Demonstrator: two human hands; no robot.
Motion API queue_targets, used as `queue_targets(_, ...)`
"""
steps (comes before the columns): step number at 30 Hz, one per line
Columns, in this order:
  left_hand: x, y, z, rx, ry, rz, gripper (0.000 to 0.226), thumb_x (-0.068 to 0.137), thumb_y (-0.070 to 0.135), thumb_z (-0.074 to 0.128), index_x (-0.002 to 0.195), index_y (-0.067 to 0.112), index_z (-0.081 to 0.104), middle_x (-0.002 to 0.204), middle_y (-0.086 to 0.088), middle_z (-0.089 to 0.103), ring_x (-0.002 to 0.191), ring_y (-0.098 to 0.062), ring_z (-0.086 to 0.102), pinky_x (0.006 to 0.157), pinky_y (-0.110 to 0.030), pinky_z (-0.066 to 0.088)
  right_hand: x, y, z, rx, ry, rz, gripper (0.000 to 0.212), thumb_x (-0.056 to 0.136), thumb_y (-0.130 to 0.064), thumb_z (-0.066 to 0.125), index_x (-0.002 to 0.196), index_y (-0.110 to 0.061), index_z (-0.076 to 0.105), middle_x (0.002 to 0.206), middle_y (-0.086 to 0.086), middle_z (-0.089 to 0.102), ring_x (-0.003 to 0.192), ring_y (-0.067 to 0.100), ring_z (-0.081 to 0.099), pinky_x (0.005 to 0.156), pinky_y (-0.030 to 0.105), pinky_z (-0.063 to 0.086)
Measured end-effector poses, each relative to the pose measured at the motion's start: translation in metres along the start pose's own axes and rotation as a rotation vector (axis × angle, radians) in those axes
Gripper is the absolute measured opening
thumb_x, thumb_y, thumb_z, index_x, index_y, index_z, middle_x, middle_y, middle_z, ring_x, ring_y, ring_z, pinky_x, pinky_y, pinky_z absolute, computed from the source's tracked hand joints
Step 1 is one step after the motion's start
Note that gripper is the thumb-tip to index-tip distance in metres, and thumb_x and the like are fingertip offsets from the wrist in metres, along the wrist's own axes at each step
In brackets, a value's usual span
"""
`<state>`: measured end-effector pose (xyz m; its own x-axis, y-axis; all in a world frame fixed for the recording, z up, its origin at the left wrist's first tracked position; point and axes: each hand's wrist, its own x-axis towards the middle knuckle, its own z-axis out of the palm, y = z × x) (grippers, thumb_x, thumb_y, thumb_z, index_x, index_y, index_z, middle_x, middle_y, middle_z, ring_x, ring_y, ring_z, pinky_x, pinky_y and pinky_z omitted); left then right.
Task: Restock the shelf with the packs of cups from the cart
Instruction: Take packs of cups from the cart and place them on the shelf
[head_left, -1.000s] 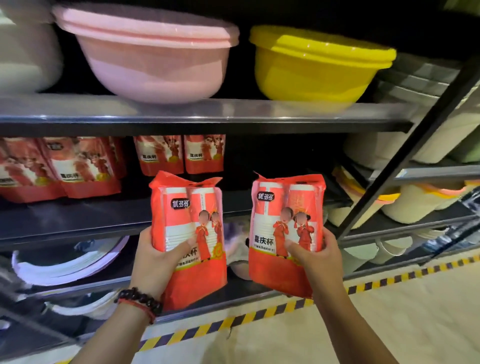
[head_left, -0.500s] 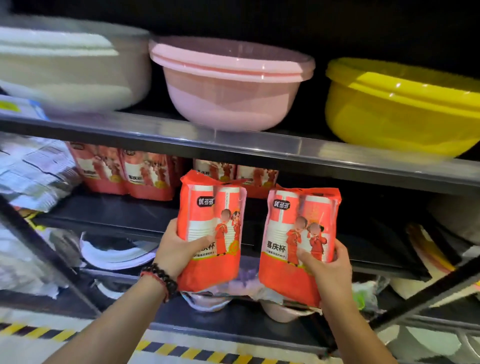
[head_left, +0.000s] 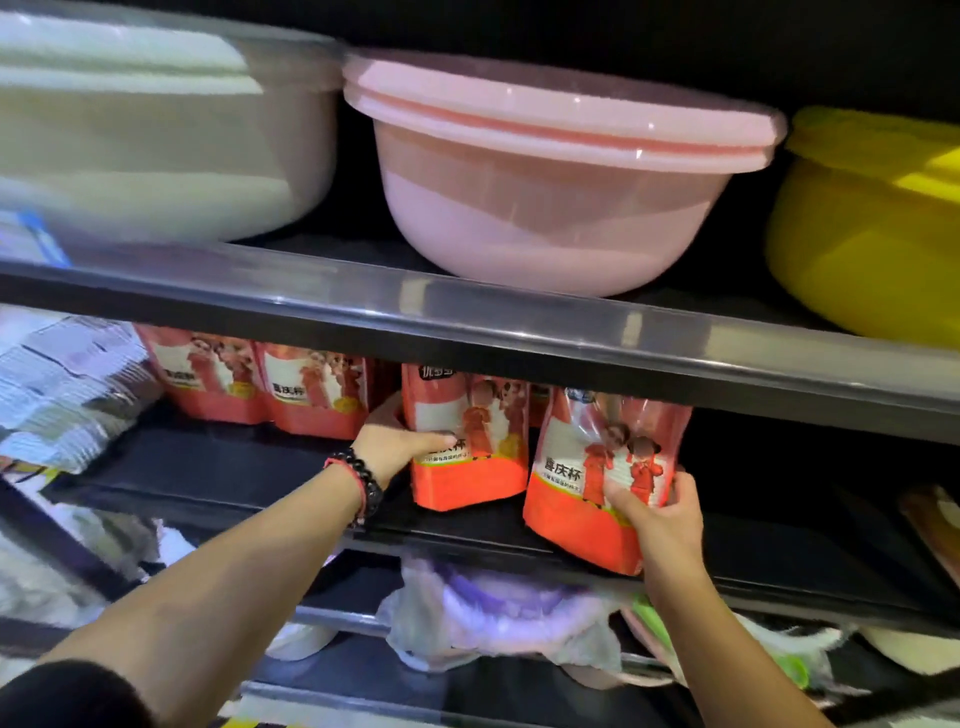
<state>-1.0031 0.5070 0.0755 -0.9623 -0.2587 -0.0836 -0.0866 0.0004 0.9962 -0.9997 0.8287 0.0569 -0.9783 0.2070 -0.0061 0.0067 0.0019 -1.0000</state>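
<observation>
**Two red packs of cups being set on a dark store shelf**

Two red packs of cups stand upright side by side on the black middle shelf (head_left: 218, 467). The left pack (head_left: 467, 441) sits further in, its top hidden behind the shelf edge above. The left hand (head_left: 400, 441) grips it from its left side, thumb laid across the front and fingers wrapped behind; a dark beaded bracelet (head_left: 358, 483) circles that wrist. The right pack (head_left: 597, 467) stands nearer the front lip, its lower edge hanging over the shelf edge. The right hand (head_left: 660, 514) holds its lower right corner, thumb pressed on the front, fingers curled round the side.

More red packs (head_left: 291, 389) stand in a row further back to the left. On the shelf above rest a white basin (head_left: 156, 145), a pink basin (head_left: 556, 176) and a yellow basin (head_left: 872, 228). Below, a plastic-wrapped purple item (head_left: 493, 608) lies on a lower shelf.
</observation>
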Motion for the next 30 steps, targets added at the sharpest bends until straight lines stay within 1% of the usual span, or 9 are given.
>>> queue_targets(2, 0.019, 0.001, 0.000, -0.004, -0.050, 0.009, 0.074, 0.043, 0.003, 0.094, 0.110, 0.009, 0.064, 0.106, -0.016, 0.073, 0.095, -0.027, 0.069, 0.086, -0.038, 0.057, 0.009, 0.012, -0.001, -0.008, -0.012, 0.017, 0.050, 0.064, -0.024, 0.094, 0.101, -0.031, 0.061, 0.093, -0.003, 0.077, 0.080, 0.009, 0.075, 0.057, 0.019, 0.057)
queue_targets(5, 0.044, 0.003, -0.004, 0.065, -0.088, 0.032, 0.079, 0.044, 0.013, 0.090, 0.115, -0.009, 0.063, 0.108, -0.022, 0.070, 0.100, -0.033, 0.067, 0.091, -0.044, 0.055, 0.024, 0.022, -0.005, -0.002, -0.019, 0.025, 0.042, 0.068, -0.020, 0.087, 0.102, -0.022, 0.062, 0.091, 0.003, 0.078, 0.078, 0.011, 0.076, 0.059, 0.022, 0.058)
queue_targets(9, 0.071, -0.006, -0.006, 0.082, -0.034, 0.036, 0.051, 0.069, -0.005, 0.082, 0.117, -0.004, 0.066, 0.109, -0.015, 0.072, 0.107, -0.033, 0.068, 0.089, -0.035, 0.056, 0.043, 0.030, -0.007, -0.037, -0.105, 0.017, 0.023, 0.082, -0.003, 0.077, 0.103, -0.006, 0.070, 0.089, 0.007, 0.079, 0.080, 0.018, 0.076, 0.066, 0.027, 0.058)
queue_targets(14, 0.085, -0.019, -0.005, 0.116, -0.031, 0.055, 0.047, 0.075, -0.007, 0.077, 0.120, -0.001, 0.065, 0.112, -0.012, 0.071, 0.110, -0.032, 0.066, 0.101, -0.048, 0.051, 0.053, 0.035, -0.005, -0.041, -0.141, 0.022, 0.020, 0.084, -0.001, 0.074, 0.103, -0.003, 0.073, 0.091, 0.005, 0.080, 0.082, 0.017, 0.076, 0.069, 0.023, 0.058)
queue_targets(20, 0.086, -0.029, -0.005, 0.131, 0.001, 0.159, 0.055, 0.077, 0.000, 0.079, 0.128, 0.006, 0.060, 0.114, -0.001, 0.072, 0.109, -0.019, 0.067, 0.099, -0.039, 0.052, 0.072, 0.038, 0.012, -0.043, -0.133, 0.027, 0.033, 0.080, 0.007, 0.075, 0.108, -0.010, 0.069, 0.106, 0.014, 0.076, 0.093, 0.026, 0.073, 0.089, 0.042, 0.057)
queue_targets(23, 0.085, -0.029, -0.004, 0.130, 0.018, 0.171, 0.053, 0.077, 0.000, 0.079, 0.126, 0.009, 0.061, 0.107, 0.009, 0.072, 0.102, -0.007, 0.068, 0.093, -0.031, 0.053, 0.083, 0.031, 0.019, -0.014, -0.229, -0.047, 0.052, 0.078, -0.005, 0.079, 0.124, -0.022, 0.062, 0.117, 0.002, 0.075, 0.107, 0.017, 0.072, 0.089, 0.031, 0.058)
queue_targets(26, 0.085, -0.029, -0.005, 0.164, 0.020, 0.171, 0.049, 0.079, 0.004, 0.079, 0.121, 0.017, 0.059, 0.101, 0.018, 0.069, 0.095, 0.007, 0.064, 0.081, -0.015, 0.051, 0.096, 0.024, 0.025, -0.037, -0.274, -0.059, 0.057, 0.075, -0.017, 0.079, 0.129, -0.017, 0.059, 0.120, 0.002, 0.074, 0.111, 0.019, 0.070, 0.088, 0.029, 0.058)
queue_targets(28, 0.084, -0.028, -0.005, 0.197, 0.013, 0.179, 0.048, 0.080, 0.006, 0.078, 0.119, 0.024, 0.056, 0.101, 0.021, 0.066, 0.092, 0.014, 0.062, 0.075, -0.006, 0.047, 0.102, 0.021, 0.031, -0.085, -0.261, -0.076, 0.051, 0.076, -0.017, 0.080, 0.122, -0.017, 0.061, 0.115, 0.003, 0.074, 0.108, 0.021, 0.071, 0.089, 0.034, 0.058)
queue_targets(30, 0.083, -0.027, -0.005, 0.220, -0.009, 0.184, 0.051, 0.082, 0.007, 0.077, 0.124, 0.023, 0.053, 0.107, 0.018, 0.065, 0.097, 0.009, 0.063, 0.082, -0.012, 0.046, 0.107, 0.019, 0.036, -0.127, -0.243, -0.075, 0.039, 0.080, -0.009, 0.079, 0.112, -0.025, 0.062, 0.108, -0.003, 0.074, 0.102, 0.017, 0.071, 0.087, 0.033, 0.056)
